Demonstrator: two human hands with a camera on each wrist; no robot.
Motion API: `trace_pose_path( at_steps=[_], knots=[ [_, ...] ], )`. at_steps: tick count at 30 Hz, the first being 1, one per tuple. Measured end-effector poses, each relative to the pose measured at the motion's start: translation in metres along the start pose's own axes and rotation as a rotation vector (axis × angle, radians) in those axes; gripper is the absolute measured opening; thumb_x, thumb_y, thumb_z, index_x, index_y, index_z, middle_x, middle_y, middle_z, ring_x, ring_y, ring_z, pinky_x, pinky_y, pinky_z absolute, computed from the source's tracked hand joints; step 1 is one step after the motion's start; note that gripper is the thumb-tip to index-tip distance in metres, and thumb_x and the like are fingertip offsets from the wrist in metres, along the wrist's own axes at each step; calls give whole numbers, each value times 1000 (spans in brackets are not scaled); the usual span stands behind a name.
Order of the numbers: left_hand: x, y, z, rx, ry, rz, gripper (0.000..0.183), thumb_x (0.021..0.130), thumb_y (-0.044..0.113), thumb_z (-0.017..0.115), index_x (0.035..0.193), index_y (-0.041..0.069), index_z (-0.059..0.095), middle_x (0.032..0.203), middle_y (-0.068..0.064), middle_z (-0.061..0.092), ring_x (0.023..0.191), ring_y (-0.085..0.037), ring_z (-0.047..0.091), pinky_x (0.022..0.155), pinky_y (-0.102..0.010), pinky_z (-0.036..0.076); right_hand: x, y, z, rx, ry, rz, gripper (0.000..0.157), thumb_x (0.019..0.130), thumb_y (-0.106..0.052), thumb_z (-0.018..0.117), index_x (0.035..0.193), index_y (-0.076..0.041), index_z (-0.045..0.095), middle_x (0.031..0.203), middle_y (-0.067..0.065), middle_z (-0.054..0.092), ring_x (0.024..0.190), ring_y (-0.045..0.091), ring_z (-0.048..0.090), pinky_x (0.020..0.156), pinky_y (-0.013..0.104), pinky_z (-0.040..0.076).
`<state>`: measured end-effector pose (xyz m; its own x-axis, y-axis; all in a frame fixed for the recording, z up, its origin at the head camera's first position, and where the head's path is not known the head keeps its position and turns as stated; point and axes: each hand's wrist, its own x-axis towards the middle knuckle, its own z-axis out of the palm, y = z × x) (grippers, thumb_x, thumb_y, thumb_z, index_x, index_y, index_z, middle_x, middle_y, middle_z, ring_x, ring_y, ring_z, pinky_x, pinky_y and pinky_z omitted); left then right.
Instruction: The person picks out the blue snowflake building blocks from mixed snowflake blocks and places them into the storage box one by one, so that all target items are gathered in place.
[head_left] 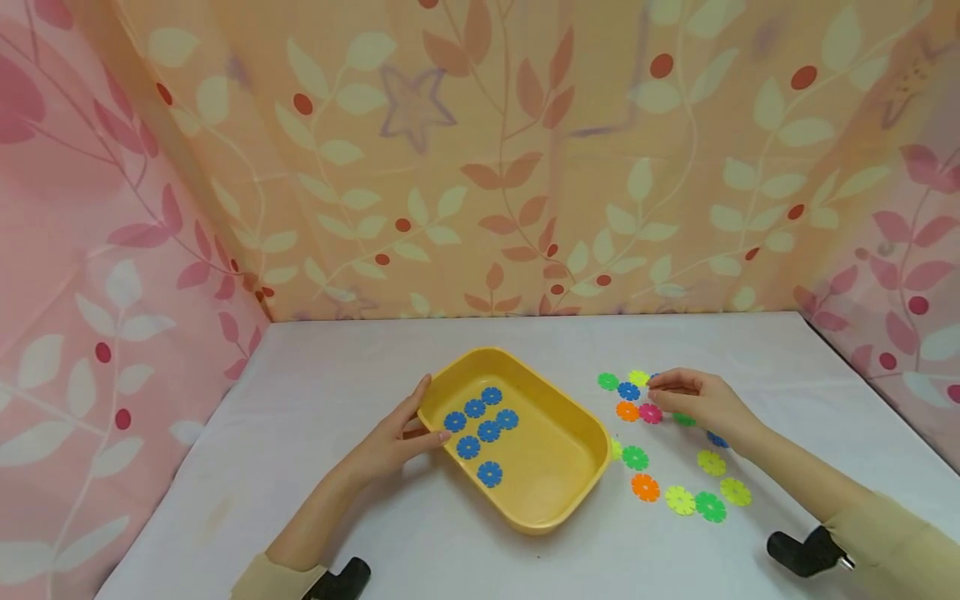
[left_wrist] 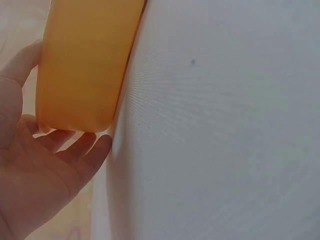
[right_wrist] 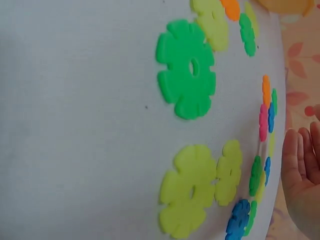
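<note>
In the head view, a yellow plastic tray (head_left: 558,467) stands on the table with several blue notched discs (head_left: 489,431) inside. My left hand (head_left: 386,437) grips the tray's left corner, thumb at the rim and fingers round the outer wall. The left wrist view has the tray's side (left_wrist: 87,65) against that hand (left_wrist: 50,165). To the tray's right, my right hand (head_left: 693,400) hovers over scattered discs, nearest a yellow disc (head_left: 639,378) and a pink disc (head_left: 650,413). Its fingers (right_wrist: 300,155) look loosely bent in the right wrist view, with nothing visible in them.
Loose green (head_left: 710,507), orange (head_left: 645,487) and yellow discs (head_left: 680,500) lie on the white tablecloth (head_left: 360,342) right of the tray. One blue disc (head_left: 717,439) lies partly under the right wrist. Patterned curtains (head_left: 450,208) enclose the table at the back and sides.
</note>
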<state>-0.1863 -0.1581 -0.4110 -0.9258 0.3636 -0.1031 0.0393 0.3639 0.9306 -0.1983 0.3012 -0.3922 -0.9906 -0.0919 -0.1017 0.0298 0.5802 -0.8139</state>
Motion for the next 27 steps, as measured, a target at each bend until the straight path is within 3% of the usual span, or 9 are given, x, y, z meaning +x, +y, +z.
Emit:
trace_pose_path(
  at_steps=[6,10,22,27],
  knots=[
    [-1,-1,0,6,8,-1,96,86,38,75,158,31,11,161,-1,17,131,-30,47,109,-50,34,21,10,3,-63,4,-42,47,92,-33,69,123,0,61,112,14,67,95,25,64,76,23,55],
    [-1,0,1,1,8,1,97,86,38,75,158,29,11,160,-2,18,130,-29,48,109,-49,34,30,12,6,-172,0,-70,39,90,-27,72,117,-1,64,105,10,67,91,23,62,74,22,54],
    [0,0,1,-19,5,13,97,86,35,76,158,29,11,159,-2,23,129,-27,50,109,-47,35,36,8,13,-293,-6,-119,35,86,-20,75,116,-3,65,100,6,66,89,22,57,78,31,53],
    [-1,0,1,-14,5,11,97,86,35,76,158,27,11,158,-2,25,127,-26,52,110,-48,33,39,7,12,-328,-4,-172,29,86,-18,76,111,-5,68,91,1,64,84,19,56,74,29,51]
  ],
)
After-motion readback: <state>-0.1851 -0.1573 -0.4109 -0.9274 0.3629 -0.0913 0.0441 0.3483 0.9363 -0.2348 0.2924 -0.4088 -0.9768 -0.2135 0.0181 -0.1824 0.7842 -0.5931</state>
